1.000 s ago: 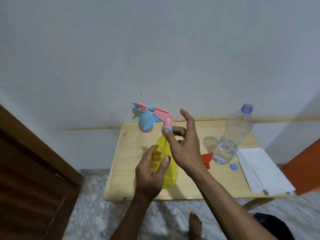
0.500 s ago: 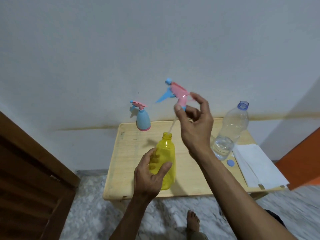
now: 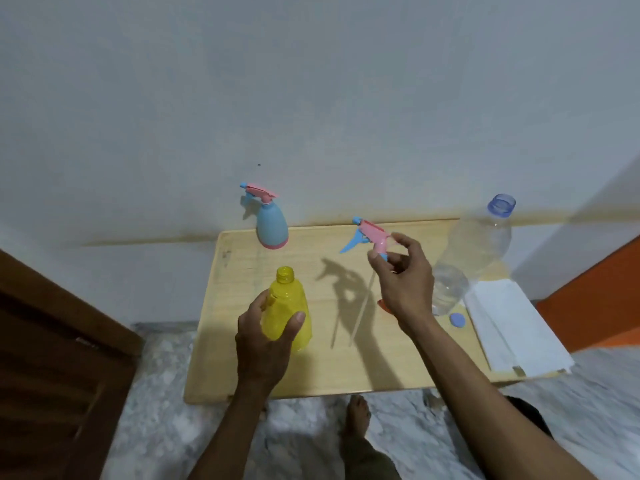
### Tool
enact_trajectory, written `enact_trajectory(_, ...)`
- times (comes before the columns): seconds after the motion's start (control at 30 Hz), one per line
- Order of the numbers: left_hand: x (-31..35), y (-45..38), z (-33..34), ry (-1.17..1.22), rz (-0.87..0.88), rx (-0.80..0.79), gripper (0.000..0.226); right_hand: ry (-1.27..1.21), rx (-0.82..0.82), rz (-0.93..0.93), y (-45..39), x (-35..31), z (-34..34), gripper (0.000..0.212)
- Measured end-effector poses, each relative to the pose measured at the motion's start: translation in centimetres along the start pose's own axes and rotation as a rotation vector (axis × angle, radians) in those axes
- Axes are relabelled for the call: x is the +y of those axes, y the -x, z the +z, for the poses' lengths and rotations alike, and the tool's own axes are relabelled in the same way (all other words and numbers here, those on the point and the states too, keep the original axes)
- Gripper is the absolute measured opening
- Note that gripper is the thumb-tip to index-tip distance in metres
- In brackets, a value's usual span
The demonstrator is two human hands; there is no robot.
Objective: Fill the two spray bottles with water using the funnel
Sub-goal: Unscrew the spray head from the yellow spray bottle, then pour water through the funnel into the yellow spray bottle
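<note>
My left hand (image 3: 265,341) grips the yellow spray bottle (image 3: 289,306), which stands upright on the wooden table (image 3: 381,368) with its neck uncovered. My right hand (image 3: 403,275) pinches the pink and blue spray head (image 3: 369,235) and holds it over the table, right of the yellow bottle, with its thin dip tube (image 3: 362,310) slanting down toward the tabletop. A blue spray bottle (image 3: 272,225) with its head on stands at the table's back edge. Only a sliver of the red funnel (image 3: 382,304) shows from behind my right wrist.
A clear water bottle (image 3: 474,254), uncapped and holding a little water, stands at the right, with its blue cap (image 3: 458,320) lying beside it. White paper sheets (image 3: 512,327) cover the table's right end. A dark wooden door (image 3: 52,358) is at left, and my bare foot (image 3: 358,417) is below.
My right hand has carried the spray head, lifted clear of the yellow bottle, down and to the right over the table. My left hand keeps hold of the bottle.
</note>
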State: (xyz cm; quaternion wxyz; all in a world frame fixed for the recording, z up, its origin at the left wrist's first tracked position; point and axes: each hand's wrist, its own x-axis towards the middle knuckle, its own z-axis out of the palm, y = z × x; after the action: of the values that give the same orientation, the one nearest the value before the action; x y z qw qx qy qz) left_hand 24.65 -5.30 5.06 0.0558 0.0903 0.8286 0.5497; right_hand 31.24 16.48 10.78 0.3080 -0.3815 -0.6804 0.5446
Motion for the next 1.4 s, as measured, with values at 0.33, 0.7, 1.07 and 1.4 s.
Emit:
enact_trajectory(0.33, -3.9, -4.1, 3.9, -0.053, -0.049, -0.118, 0.082, 0.238, -0.251, 0.183, -4.1, 9.9, 5.1, 0.049)
enact_trajectory(0.7, -5.1, -4.6, 6.2, -0.081, -0.027, -0.153, 0.072, 0.422, -0.355, 0.235, -6.5, 11.9, 7.3, 0.05)
enact_trajectory(1.07, -5.0, -4.2, 6.3, -0.107, -0.021, -0.163, 0.073, 0.53, -0.335, 0.174, -5.6, 12.0, 7.6, 0.036)
enact_trajectory(1.4, -5.4, -4.1, 6.4, -0.114, -0.013, -0.176, 0.074, 0.533, -0.325, 0.116, -4.8, 10.8, 6.1, 0.043)
